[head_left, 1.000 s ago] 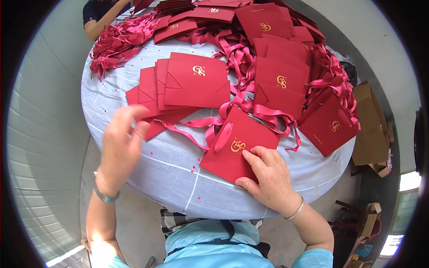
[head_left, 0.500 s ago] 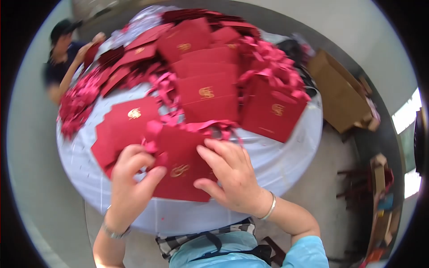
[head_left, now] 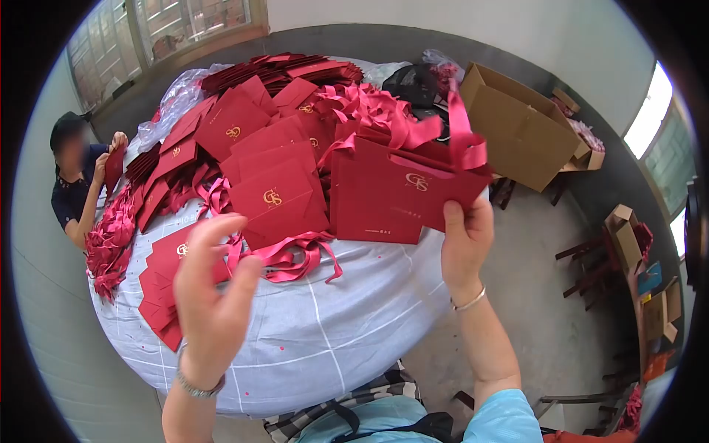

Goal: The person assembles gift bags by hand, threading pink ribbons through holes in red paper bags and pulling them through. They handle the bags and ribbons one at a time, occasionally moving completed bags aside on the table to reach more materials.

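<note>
My right hand (head_left: 467, 249) grips the lower right corner of a red paper gift bag (head_left: 447, 193) with gold lettering, thumb on the front. A pink ribbon (head_left: 459, 122) stands up from the bag's top. It overlaps another red bag (head_left: 369, 230) at the right of the table. My left hand (head_left: 214, 299) hovers above the near left of the table, fingers apart, with nothing in it. Beneath and beyond it lies a fan of flat red bags (head_left: 156, 284). Loose pink ribbon (head_left: 299, 258) lies at the middle, beside a stack of red bags (head_left: 277, 210).
Piles of red bags (head_left: 233, 122) and ribbons cover the far side of the round table with its pale checked cloth (head_left: 317, 340). Across at the left, another person (head_left: 77, 173) holds a red piece. A cardboard box (head_left: 509, 122) stands beyond the right edge; stools (head_left: 591, 258) are farther right.
My right hand has moved right and away with the bag, from the near middle to the pile at the right. My left hand has let go and lifted. The view has shifted.
</note>
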A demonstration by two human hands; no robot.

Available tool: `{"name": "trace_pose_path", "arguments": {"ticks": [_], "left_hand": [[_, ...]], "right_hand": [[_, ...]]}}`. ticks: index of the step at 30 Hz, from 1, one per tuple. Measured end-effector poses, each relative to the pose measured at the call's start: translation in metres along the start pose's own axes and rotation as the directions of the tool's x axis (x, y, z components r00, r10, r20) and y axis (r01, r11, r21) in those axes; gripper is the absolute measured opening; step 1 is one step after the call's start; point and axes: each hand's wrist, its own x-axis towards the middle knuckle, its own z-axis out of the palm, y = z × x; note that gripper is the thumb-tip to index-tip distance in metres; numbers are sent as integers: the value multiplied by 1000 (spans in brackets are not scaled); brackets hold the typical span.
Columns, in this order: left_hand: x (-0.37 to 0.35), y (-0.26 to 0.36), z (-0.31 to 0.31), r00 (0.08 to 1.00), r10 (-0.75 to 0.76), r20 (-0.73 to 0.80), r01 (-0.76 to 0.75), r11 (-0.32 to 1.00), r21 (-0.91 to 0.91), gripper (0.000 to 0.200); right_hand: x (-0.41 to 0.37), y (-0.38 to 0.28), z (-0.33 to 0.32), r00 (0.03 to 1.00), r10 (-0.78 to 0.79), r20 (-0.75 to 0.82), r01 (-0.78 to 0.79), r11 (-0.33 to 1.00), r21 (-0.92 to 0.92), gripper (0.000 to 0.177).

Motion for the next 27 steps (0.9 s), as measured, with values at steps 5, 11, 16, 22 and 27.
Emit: {"name": "trace_pose_path", "arguments": {"ticks": [5,11,16,22,27], "left_hand": [[3,-34,41,975,38,219,-66,990,124,29],[-19,-81,40,934,56,352,-233,843,485,45],[-42,-92,20,915,51,401,-210,907,365,38],[-54,-110,-42,985,171,24,-162,866,473,27],[-48,-154,-107,965,-31,-262,225,614,757,40]], "right_hand": [[6,47,-29,957,220,189,-111,880,-461,29],[-2,27,-18,972,203,118,-152,927,-342,55],[-24,-3,-11,973,-216,-86,170,913,-371,39],[-39,-31,80,720,-198,665,482,832,-274,28],[-58,-1,157,400,-164,902,649,745,-152,34]]}}
